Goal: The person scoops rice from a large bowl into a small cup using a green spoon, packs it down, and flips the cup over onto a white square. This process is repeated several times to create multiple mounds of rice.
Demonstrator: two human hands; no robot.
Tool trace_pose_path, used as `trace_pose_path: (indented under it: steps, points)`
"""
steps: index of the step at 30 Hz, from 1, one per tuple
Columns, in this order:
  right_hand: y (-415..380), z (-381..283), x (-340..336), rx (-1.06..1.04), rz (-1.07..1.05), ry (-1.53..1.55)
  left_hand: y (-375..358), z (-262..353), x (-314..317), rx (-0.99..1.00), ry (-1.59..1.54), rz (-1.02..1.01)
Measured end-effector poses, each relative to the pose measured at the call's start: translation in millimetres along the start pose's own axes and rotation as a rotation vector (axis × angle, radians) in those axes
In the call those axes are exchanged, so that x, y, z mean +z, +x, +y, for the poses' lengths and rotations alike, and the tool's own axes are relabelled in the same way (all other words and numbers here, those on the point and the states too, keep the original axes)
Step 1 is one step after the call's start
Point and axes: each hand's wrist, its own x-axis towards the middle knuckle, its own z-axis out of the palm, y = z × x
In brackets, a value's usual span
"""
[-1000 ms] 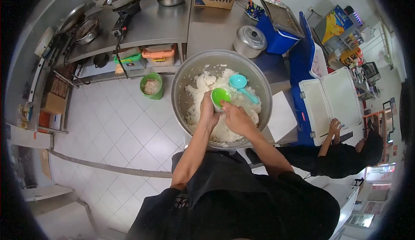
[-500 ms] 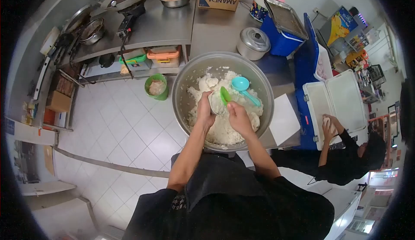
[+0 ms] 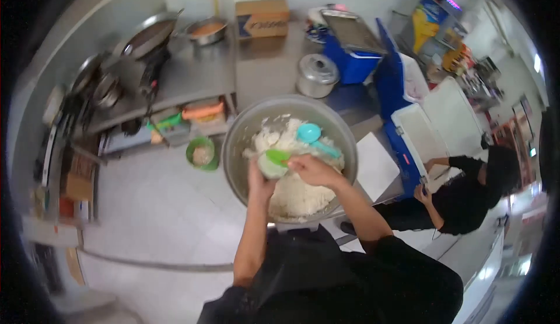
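Metal crowds our far left: a wok (image 3: pixel 149 39) sits raised at the far side of the left bench (image 3: pixel 188 61), perhaps on a burner. Past that bench's near edge, a green bin (image 3: pixel 202 153) stands on the floor, probably there for easy reach; its contents are too blurred to name. Near the bench's far right corner sits a bowl (image 3: pixel 208 30) of something orange.

Next, our large pot (image 3: pixel 235 149) stands at the near edge of the right bench (image 3: pixel 259 70), presumably so that both arms come straight over its rim. Above it, our left grip (image 3: pixel 256 179) is closed around a pale cup (image 3: pixel 270 170), likely to steady it where the white rice (image 3: pixel 300 198) below would catch spills. A green scoop (image 3: pixel 277 157) is at the cup's mouth. Beyond, a turquoise ladle (image 3: pixel 309 133) rests on the rice, apparently out of our way. Our right grip (image 3: pixel 313 169) is pinched on the scoop's handle, which should let us angle it against the cup.

Behind the large pot stands a lidded pot (image 3: pixel 318 77), and a white board (image 3: pixel 378 163) lies by the right bench's near right corner. Farther right, a co-worker (image 3: pixel 466 198) is at an open blue cooler (image 3: pixel 392 138).
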Motion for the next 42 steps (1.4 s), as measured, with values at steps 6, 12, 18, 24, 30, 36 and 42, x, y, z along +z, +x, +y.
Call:
trace_pose_path:
  steps: [6,12,18,24,30,36,42]
  points:
    - [2.7,-27.8,-7.6,0.041,0.027,-0.017,-12.6,5.4,0.7,0.071,0.098,0.012]
    - [-48.1,-37.9,-55.0,0.118,0.268,-0.044,-10.8,27.0,14.7,-0.069,-0.172,-0.026]
    - [-195.0,1.7,-71.9,0.497,0.408,0.208,-41.1,-4.3,71.5,-0.125,-0.182,-0.092]
    - [-361.4,94.0,-28.5,1.025,0.674,0.717,-54.6,-133.6,137.9,-0.48,-0.255,-0.188]
    - [-486.3,235.4,74.0,1.279,0.865,0.785,35.9,-327.9,136.7,-0.405,-0.198,-0.074]
    - [-568.0,236.2,110.7,1.399,0.84,0.654,117.6,-457.3,108.8,0.724,1.522,-0.105]
    - [-598.0,216.5,121.1,1.449,0.883,0.698,103.4,-453.7,122.9,0.988,1.912,-0.424]
